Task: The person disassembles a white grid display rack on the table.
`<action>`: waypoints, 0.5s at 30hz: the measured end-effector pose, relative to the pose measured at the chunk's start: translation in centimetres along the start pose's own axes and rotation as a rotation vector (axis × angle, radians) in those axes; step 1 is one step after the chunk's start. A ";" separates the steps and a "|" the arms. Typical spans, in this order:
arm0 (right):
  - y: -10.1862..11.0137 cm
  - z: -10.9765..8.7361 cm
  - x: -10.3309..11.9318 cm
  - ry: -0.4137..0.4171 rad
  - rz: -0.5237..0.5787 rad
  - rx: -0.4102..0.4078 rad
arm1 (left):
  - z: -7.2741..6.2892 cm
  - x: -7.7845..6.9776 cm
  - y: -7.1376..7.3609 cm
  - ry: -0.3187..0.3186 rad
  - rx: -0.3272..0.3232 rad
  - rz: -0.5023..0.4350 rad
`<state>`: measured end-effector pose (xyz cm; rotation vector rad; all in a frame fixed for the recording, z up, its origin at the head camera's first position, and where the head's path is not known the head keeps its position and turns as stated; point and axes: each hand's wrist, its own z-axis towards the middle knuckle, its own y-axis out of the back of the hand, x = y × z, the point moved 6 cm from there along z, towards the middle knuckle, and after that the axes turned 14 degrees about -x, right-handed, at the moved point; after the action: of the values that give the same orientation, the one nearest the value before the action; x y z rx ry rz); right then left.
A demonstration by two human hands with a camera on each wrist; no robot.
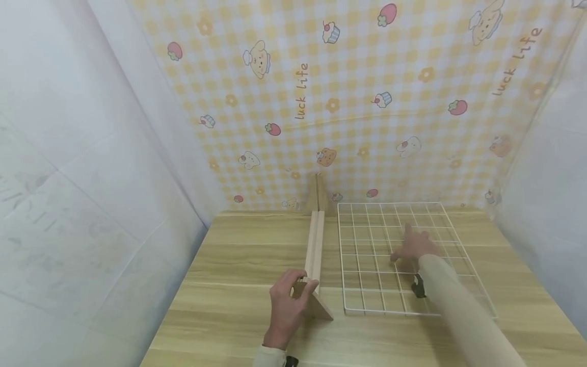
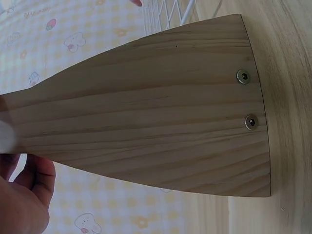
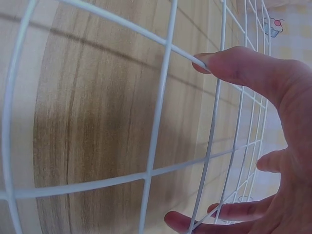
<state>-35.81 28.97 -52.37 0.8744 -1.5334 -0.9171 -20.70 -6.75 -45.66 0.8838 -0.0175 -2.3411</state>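
A wooden stand has long rails running away from me between two upright end panels. My left hand grips the narrow top of the near panel, thumb on one side and fingers on the other. Two metal bolts sit near that panel's wide lower end in the left wrist view. To the right, a white wire grid lies over the table. My right hand is spread over its middle, with the thumb at a wire and the other fingers reaching among the wires.
The pale wood-grain table carries the stand and the grid. The stand's far end panel is near a yellow checked cloth at the back. White sheets hang at both sides.
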 end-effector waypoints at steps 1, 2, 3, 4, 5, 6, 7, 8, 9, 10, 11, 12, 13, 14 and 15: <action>0.0 0.1 -0.1 0.002 0.004 -0.006 | 0.1 0.0 -0.1 0.004 0.003 0.003; -0.1 0.1 -0.2 0.004 0.005 -0.010 | 0.1 -0.1 -0.2 0.009 0.006 0.004; -0.1 0.1 -0.2 0.007 0.004 -0.016 | 0.2 -0.1 -0.3 0.014 0.008 0.005; -0.2 0.2 -0.3 0.009 0.000 -0.021 | 0.2 -0.1 -0.4 0.018 0.012 0.004; -0.2 0.2 -0.4 0.011 -0.002 -0.025 | 0.3 -0.1 -0.5 0.021 0.015 0.003; -0.3 0.2 -0.5 0.011 -0.006 -0.027 | 0.4 -0.1 -0.6 0.022 0.018 0.003; -0.4 0.2 -0.6 0.008 -0.006 -0.028 | 0.4 -0.1 -0.7 0.023 0.022 0.002; -0.4 0.2 -0.7 0.005 -0.008 -0.032 | 0.5 -0.1 -0.8 0.025 0.025 0.002; -0.4 0.2 -0.8 0.001 -0.010 -0.036 | 0.5 -0.1 -0.9 0.025 0.026 0.001; -0.5 0.2 -0.8 -0.003 -0.012 -0.039 | 0.5 -0.1 -1.0 0.026 0.028 0.000; -0.5 0.2 -0.8 -0.004 -0.013 -0.043 | 0.6 -0.1 -1.1 0.026 0.028 0.001; -0.5 0.2 -0.8 -0.009 -0.015 -0.045 | 0.6 -0.1 -1.2 0.026 0.027 0.003; -0.5 0.2 -0.8 -0.008 -0.021 -0.048 | 0.6 -0.1 -1.3 0.025 0.028 0.006; -0.5 0.2 -0.8 -0.008 -0.030 -0.050 | 0.6 0.0 -1.3 0.027 0.029 0.007; -0.6 0.2 -0.7 -0.009 -0.037 -0.050 | 0.6 0.0 -1.4 0.030 0.030 0.007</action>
<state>-35.83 29.40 -53.23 0.8665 -1.4999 -0.9835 -21.85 -5.72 -45.45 0.9322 -0.0426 -2.3263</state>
